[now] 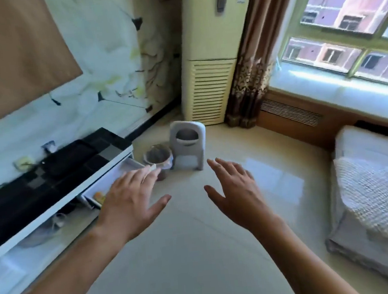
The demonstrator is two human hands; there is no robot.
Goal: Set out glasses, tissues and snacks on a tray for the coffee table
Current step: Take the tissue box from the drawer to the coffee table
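My left hand (pixel 129 201) is stretched out, fingers apart and empty, over the front of an open white drawer (pixel 117 175) in a low TV cabinet (pixel 49 184) with a black glossy top. Inside the drawer lies something orange and yellow (pixel 99 195), too blurred to name. My right hand (pixel 235 191) hovers over the floor to the right, fingers spread, holding nothing. No tray, glasses or tissues are in view.
A lined waste bin (pixel 158 158) and a small white appliance (pixel 188 145) stand on the tiled floor beyond the drawer. A tall floor air conditioner (pixel 212 57) fills the corner beside a brown curtain (pixel 249 70). A covered sofa (pixel 376 183) stands at the right under the window.
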